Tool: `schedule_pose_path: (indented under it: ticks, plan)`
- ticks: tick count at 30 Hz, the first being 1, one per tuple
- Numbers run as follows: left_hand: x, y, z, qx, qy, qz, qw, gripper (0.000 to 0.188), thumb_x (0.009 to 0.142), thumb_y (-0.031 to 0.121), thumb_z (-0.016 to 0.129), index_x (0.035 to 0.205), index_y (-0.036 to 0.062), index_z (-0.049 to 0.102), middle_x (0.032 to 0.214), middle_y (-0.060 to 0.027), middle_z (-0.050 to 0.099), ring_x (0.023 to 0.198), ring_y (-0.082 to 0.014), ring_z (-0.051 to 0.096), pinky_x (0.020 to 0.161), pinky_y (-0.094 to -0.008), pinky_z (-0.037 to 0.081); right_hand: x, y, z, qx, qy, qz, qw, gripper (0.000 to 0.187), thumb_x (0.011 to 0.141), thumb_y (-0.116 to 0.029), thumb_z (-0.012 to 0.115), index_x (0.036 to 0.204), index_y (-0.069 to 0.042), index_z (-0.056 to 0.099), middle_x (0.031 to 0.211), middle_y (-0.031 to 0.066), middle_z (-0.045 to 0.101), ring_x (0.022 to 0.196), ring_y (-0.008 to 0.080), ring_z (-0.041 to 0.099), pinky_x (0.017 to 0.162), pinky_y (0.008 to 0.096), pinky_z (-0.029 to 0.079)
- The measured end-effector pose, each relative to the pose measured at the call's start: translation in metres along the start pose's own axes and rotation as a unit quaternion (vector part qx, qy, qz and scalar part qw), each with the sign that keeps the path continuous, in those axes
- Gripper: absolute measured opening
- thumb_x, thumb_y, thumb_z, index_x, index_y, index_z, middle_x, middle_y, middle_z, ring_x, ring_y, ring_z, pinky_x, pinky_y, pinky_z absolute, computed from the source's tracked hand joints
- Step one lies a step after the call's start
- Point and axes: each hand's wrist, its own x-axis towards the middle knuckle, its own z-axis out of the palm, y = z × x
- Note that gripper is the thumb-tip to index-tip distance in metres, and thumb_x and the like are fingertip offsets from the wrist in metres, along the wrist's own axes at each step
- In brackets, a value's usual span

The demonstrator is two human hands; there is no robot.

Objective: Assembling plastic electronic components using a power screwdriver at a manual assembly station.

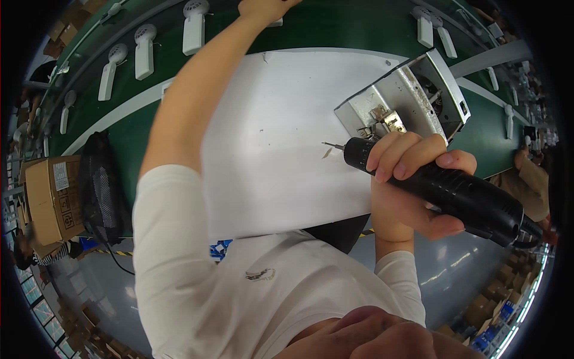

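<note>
While the right hand (pixel 408 204) has the driver (pixel 469 200) wrapped tight, fingers over the top and thumb below, the left hand (pixel 263 8) is out at full reach, cut by the upper edge. Can't tell how open the left is or whether it has hold of anything; a white part (pixel 275 23) shows just beside it.

Driver lies nearly flat across the right palm, bit (pixel 333 145) pointing left, above the sheet (pixel 269 194) and clear of the housing as far as I can see. Reads as parked in the grip so the tool stays handy during the reach.

Housing (pixel 412 90) sits just beyond the right hand, tilted askew, open side showing its inner bracket (pixel 393 122). Likely there for short driver travel and access to the insides. Sheet between the hands probably saves the worktop (pixel 170 51) from scratches.

Fans stand out past the left forearm in a spaced row, nearest the left hand being this fan (pixel 194 30); spacing probably makes single pick-ups easy. Cord (pixel 530 232) leaves the driver's rear, right of the right hand, off the sheet.
</note>
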Motion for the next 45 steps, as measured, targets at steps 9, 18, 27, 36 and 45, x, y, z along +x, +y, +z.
schedule_pose_path:
  ticks: [9, 18, 27, 36, 45]
  plan:
    - [-0.037, 0.004, 0.029, -0.690, -0.039, -0.117, 0.713, 0.054, 0.092, 0.020, 0.055, 0.136, -0.0043, 0.038, 0.133, -0.0256, 0.046, 0.093, -0.0436, 0.062, 0.086, -0.0472, 0.050, 0.005, 0.000, -0.002, 0.014, -0.011, 0.006, 1.000, 0.072, 0.082, -0.076, 0.046, 0.114, -0.011, 0.047, 0.071, 0.0055, 0.050, 0.049, 0.0159, 0.048, 0.044, 0.0313, 0.043]
    - [-0.243, 0.073, 0.050, -0.780, -0.237, -0.115, 0.568, 0.047, 0.100, 0.039, 0.049, 0.136, 0.0141, 0.034, 0.115, -0.0086, 0.058, 0.097, -0.0166, 0.060, 0.079, -0.0327, 0.055, 0.003, 0.006, -0.006, 0.022, -0.060, 0.045, 0.997, 0.070, 0.084, -0.073, 0.049, 0.117, -0.012, 0.040, 0.075, 0.0088, 0.053, 0.056, 0.0199, 0.053, 0.052, 0.0336, 0.048]
    - [-0.239, 0.075, 0.052, -0.790, -0.271, -0.126, 0.535, 0.045, 0.100, 0.042, 0.046, 0.135, 0.0157, 0.032, 0.113, -0.0073, 0.058, 0.091, -0.0138, 0.059, 0.079, -0.0292, 0.053, -0.002, 0.032, -0.009, -0.030, -0.064, 0.073, 0.995, 0.070, 0.084, -0.076, 0.040, 0.113, -0.013, 0.050, 0.069, 0.0056, 0.049, 0.049, 0.0158, 0.045, 0.044, 0.0311, 0.042]
    - [-0.237, 0.074, 0.050, -0.785, -0.274, -0.115, 0.544, 0.049, 0.100, 0.042, 0.047, 0.138, 0.0159, 0.029, 0.111, -0.0062, 0.056, 0.087, -0.0114, 0.057, 0.076, -0.0266, 0.052, -0.004, 0.052, -0.017, 0.023, -0.049, 0.100, 0.993, 0.069, 0.086, -0.075, 0.037, 0.115, -0.014, 0.048, 0.067, 0.0053, 0.048, 0.047, 0.0148, 0.043, 0.042, 0.0303, 0.040]
    - [-0.236, 0.080, 0.056, -0.779, -0.275, -0.108, 0.553, 0.052, 0.100, 0.042, 0.049, 0.140, 0.0158, 0.028, 0.110, -0.0060, 0.055, 0.087, -0.0118, 0.056, 0.074, -0.0262, 0.052, 0.003, 0.056, -0.009, 0.055, -0.065, 0.120, 0.989, 0.065, 0.089, -0.071, 0.036, 0.113, -0.013, 0.050, 0.068, 0.0058, 0.049, 0.046, 0.0150, 0.043, 0.041, 0.0303, 0.040]
